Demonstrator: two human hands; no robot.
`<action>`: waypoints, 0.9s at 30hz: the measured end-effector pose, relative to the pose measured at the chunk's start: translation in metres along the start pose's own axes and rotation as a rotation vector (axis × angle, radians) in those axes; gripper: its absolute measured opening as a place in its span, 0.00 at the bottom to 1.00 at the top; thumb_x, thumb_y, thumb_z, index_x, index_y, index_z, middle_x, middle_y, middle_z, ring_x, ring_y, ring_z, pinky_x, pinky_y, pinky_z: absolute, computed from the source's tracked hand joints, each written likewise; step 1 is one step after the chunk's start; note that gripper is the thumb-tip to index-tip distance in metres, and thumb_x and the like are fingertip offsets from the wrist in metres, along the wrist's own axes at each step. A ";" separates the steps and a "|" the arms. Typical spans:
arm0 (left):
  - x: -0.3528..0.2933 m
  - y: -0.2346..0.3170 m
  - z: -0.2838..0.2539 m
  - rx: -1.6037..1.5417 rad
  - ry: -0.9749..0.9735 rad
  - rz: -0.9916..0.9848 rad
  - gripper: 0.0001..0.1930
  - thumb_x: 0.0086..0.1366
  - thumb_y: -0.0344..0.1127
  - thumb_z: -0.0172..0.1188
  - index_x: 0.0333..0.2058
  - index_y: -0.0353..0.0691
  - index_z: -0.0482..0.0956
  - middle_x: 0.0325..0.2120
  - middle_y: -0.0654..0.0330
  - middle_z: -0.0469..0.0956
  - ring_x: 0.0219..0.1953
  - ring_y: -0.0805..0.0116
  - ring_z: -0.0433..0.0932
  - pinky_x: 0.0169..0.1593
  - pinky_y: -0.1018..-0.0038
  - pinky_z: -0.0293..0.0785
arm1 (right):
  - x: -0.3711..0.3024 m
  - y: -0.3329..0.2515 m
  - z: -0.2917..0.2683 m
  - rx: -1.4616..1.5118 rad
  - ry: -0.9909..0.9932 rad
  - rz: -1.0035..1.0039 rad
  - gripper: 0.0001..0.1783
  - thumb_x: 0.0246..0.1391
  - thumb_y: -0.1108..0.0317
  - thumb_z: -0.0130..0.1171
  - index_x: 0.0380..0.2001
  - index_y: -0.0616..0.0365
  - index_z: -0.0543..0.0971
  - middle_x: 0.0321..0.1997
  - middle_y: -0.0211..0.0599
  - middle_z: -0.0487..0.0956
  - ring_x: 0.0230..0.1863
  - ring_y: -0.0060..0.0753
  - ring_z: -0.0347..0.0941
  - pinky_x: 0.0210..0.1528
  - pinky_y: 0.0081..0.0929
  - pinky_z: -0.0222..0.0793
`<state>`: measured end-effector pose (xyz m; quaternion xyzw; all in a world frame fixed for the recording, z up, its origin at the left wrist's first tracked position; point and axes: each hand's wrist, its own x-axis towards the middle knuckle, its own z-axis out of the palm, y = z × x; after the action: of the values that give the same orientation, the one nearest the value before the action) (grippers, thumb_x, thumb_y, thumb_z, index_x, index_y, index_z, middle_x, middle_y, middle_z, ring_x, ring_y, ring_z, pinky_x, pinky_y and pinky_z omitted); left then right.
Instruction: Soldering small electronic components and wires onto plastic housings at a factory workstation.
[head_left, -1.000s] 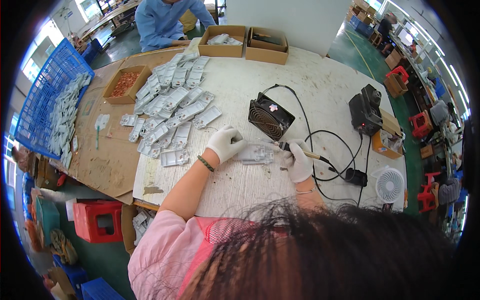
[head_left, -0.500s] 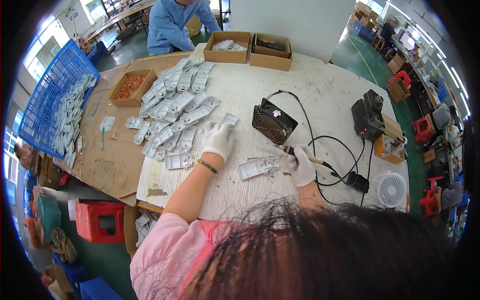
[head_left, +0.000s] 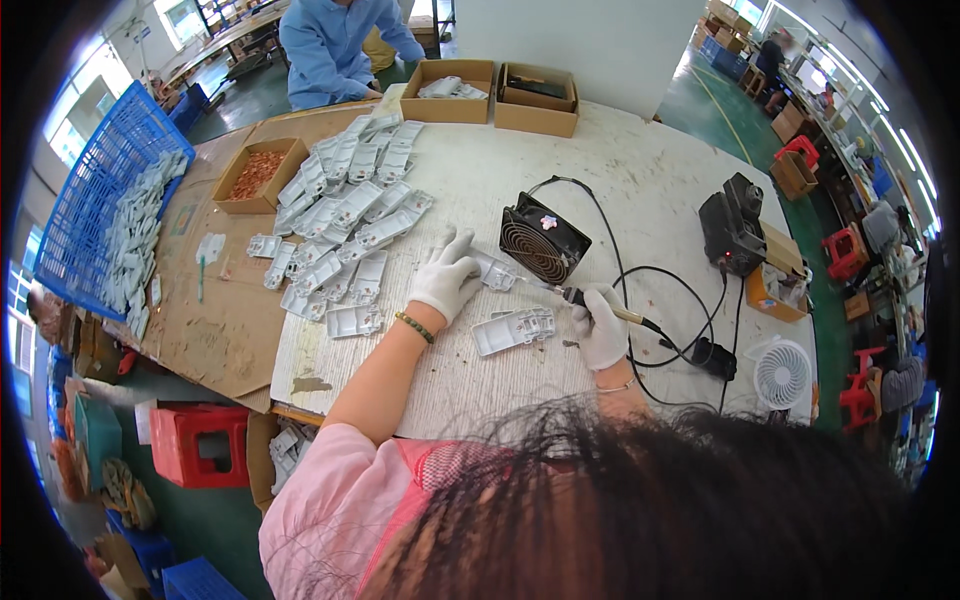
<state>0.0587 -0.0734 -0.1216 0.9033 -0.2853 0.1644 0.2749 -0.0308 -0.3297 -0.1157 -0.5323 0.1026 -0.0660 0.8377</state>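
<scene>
My left hand [head_left: 446, 280], in a white glove, grips the left end of a pale grey plastic housing [head_left: 496, 272] just above the white tabletop. In my gloved right hand [head_left: 602, 328] is a soldering iron [head_left: 625, 313], its tip pointing left toward the housing's right end. Whether tip and housing touch is too small to tell. A second plastic housing [head_left: 512, 331] lies on the table between my forearms. Beyond the held housing stands a black fan [head_left: 545, 240] with a round grille. To the left is a heap of similar housings [head_left: 350, 205].
A carton of copper-coloured small parts [head_left: 258, 176] and a tilted blue crate of housings [head_left: 110, 200] stand left. Two cartons [head_left: 447, 92] line the far edge, near a person in blue [head_left: 340, 50]. At right are a black soldering station [head_left: 735, 225], cables and a small white fan [head_left: 782, 375].
My left hand has drawn the housing nearer and to the right, up to the iron's tip. The right hand and iron have stayed nearly in place.
</scene>
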 end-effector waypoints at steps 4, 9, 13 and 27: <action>0.000 0.004 -0.002 -0.125 -0.161 -0.010 0.09 0.51 0.36 0.66 0.30 0.42 0.78 0.51 0.54 0.72 0.52 0.52 0.70 0.54 0.63 0.68 | 0.000 0.000 0.002 -0.118 -0.002 -0.080 0.06 0.59 0.67 0.52 0.32 0.57 0.74 0.21 0.25 0.73 0.18 0.09 0.62 0.18 0.08 0.56; 0.000 0.009 -0.002 -0.174 -0.156 0.136 0.09 0.50 0.35 0.67 0.27 0.39 0.78 0.46 0.54 0.74 0.48 0.52 0.71 0.50 0.64 0.70 | -0.004 -0.007 0.011 -0.248 0.049 -0.020 0.07 0.60 0.66 0.50 0.32 0.56 0.74 0.21 0.21 0.70 0.18 0.07 0.60 0.18 0.07 0.54; 0.000 0.010 0.000 -0.226 -0.162 0.180 0.09 0.49 0.35 0.67 0.25 0.38 0.77 0.46 0.54 0.75 0.47 0.52 0.71 0.49 0.64 0.71 | -0.003 -0.009 0.010 -0.287 0.032 0.037 0.08 0.56 0.63 0.55 0.31 0.57 0.75 0.20 0.26 0.73 0.18 0.10 0.63 0.19 0.11 0.59; 0.001 0.010 0.001 -0.227 -0.147 0.213 0.09 0.48 0.33 0.67 0.24 0.37 0.75 0.46 0.54 0.74 0.48 0.53 0.71 0.51 0.64 0.70 | -0.005 -0.012 0.018 -0.298 0.006 0.068 0.08 0.56 0.64 0.56 0.30 0.58 0.75 0.20 0.24 0.73 0.17 0.09 0.62 0.19 0.09 0.58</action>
<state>0.0536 -0.0817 -0.1178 0.8408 -0.4153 0.0928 0.3346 -0.0314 -0.3182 -0.0972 -0.6468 0.1320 -0.0232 0.7508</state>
